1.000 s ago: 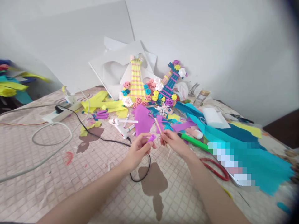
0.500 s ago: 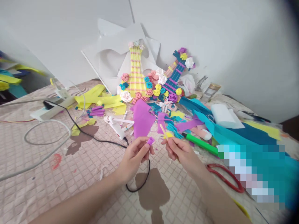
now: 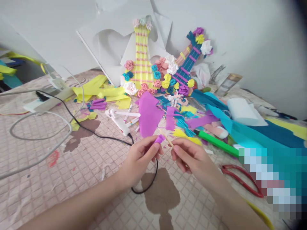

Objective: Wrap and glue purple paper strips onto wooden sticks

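Between the thumb and fingers of my left hand is a small folded purple paper piece. My right hand pinches a thin wooden stick, its tip pointing up and left, close beside the purple piece. Whether the two touch I cannot tell. Just beyond my hands lies a large purple paper sheet, with a purple strip and yellow paper scraps to its right. A white glue gun rests on the table behind my left hand.
Flower-trimmed yellow and blue guitar shapes lean at the back. A green cutter and red-handled scissors lie right, beside teal paper. Cables and a power strip occupy the left; a black cord loops below my hands.
The stick's tip has come nearer the purple piece as my hands drew closer together. The view has shifted, so the table and guitar shapes appear higher and larger.
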A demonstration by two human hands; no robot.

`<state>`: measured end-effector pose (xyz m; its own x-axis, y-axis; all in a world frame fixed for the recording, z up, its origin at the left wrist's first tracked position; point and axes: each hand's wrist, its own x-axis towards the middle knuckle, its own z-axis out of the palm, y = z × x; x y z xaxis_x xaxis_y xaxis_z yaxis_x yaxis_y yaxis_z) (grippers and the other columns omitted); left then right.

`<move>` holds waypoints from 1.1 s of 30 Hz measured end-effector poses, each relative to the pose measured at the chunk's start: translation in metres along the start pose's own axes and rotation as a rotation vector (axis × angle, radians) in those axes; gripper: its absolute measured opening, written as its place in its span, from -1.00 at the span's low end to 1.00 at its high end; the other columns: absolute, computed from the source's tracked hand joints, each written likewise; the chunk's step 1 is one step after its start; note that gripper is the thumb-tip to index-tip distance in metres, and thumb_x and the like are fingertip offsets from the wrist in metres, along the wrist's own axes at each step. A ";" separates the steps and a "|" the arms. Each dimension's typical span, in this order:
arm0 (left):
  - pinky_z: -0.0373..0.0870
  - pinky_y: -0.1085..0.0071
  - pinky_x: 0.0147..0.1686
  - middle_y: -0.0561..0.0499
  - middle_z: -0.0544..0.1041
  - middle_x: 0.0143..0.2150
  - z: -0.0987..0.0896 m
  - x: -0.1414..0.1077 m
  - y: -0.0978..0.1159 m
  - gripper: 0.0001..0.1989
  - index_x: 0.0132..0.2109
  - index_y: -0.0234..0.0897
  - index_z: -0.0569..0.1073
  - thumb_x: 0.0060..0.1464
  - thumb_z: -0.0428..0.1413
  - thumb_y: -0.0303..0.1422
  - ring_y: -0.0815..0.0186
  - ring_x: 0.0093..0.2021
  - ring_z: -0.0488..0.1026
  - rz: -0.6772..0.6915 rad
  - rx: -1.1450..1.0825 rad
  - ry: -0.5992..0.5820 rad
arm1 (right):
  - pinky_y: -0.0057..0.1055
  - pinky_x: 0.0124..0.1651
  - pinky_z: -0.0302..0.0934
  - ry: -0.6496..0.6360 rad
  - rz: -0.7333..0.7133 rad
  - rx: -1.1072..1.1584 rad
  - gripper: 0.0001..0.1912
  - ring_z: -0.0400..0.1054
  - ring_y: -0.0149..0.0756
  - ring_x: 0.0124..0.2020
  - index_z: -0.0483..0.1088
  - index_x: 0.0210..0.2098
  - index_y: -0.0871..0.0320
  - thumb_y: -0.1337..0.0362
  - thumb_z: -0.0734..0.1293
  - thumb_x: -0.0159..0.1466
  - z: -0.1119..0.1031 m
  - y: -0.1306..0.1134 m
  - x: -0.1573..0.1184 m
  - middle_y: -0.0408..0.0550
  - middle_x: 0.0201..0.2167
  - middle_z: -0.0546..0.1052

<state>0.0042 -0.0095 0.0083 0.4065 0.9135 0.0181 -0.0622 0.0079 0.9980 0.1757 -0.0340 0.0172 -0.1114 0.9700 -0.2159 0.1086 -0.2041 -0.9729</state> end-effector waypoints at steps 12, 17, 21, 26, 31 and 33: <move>0.30 0.62 -0.51 0.07 0.47 -0.41 0.001 0.001 0.002 -0.85 -0.21 -0.34 0.41 0.13 0.01 -0.35 0.52 -0.52 0.42 -0.104 -0.134 -0.029 | -0.56 -0.67 0.02 -0.035 -0.057 -0.099 -0.81 0.15 -0.58 -0.71 0.39 -0.33 0.17 0.19 0.23 0.23 -0.005 -0.005 -0.003 -0.18 -0.54 0.38; 0.30 0.61 -0.58 0.05 0.47 -0.38 0.001 0.000 0.002 -0.82 -0.22 -0.35 0.40 0.11 0.03 -0.31 0.50 -0.55 0.44 -0.142 -0.148 -0.030 | -0.57 -0.64 0.07 -0.029 -0.087 -0.144 -0.84 0.16 -0.58 -0.69 0.40 -0.36 0.16 0.23 0.23 0.23 -0.006 -0.006 -0.005 -0.18 -0.52 0.39; 0.27 0.62 -0.64 0.00 0.49 -0.29 0.001 0.000 0.002 -0.80 -0.22 -0.34 0.41 0.11 0.02 -0.28 0.49 -0.57 0.46 -0.157 -0.132 -0.034 | -0.59 -0.62 0.09 -0.008 -0.099 -0.194 -0.85 0.16 -0.59 -0.68 0.41 -0.37 0.15 0.27 0.23 0.23 -0.005 -0.005 -0.005 -0.19 -0.52 0.40; 0.27 0.62 -0.67 -0.04 0.51 -0.23 0.000 0.000 0.002 -0.79 -0.23 -0.34 0.42 0.11 0.02 -0.28 0.48 -0.57 0.47 -0.179 -0.119 -0.035 | -0.60 -0.62 0.12 0.036 -0.120 -0.247 -0.87 0.19 -0.57 -0.67 0.43 -0.35 0.15 0.28 0.25 0.22 -0.003 -0.005 -0.004 -0.18 -0.53 0.42; 0.27 0.62 -0.67 -0.05 0.52 -0.22 0.000 0.000 0.003 -0.78 -0.25 -0.34 0.42 0.10 0.03 -0.26 0.49 -0.58 0.46 -0.192 -0.107 -0.021 | -0.58 -0.62 0.15 0.070 -0.143 -0.277 -0.87 0.21 -0.54 -0.66 0.44 -0.36 0.15 0.29 0.25 0.21 -0.002 -0.005 -0.005 -0.16 -0.52 0.44; 0.27 0.63 -0.68 -0.05 0.52 -0.22 0.000 0.000 0.003 -0.78 -0.26 -0.34 0.43 0.10 0.03 -0.26 0.49 -0.58 0.46 -0.198 -0.099 -0.019 | -0.57 -0.61 0.16 0.084 -0.150 -0.294 -0.87 0.22 -0.53 -0.65 0.44 -0.36 0.15 0.30 0.25 0.21 -0.002 -0.005 -0.006 -0.15 -0.51 0.44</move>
<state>0.0042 -0.0097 0.0116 0.4369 0.8822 -0.1758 -0.0681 0.2273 0.9714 0.1780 -0.0387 0.0233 -0.0671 0.9964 -0.0527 0.3785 -0.0234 -0.9253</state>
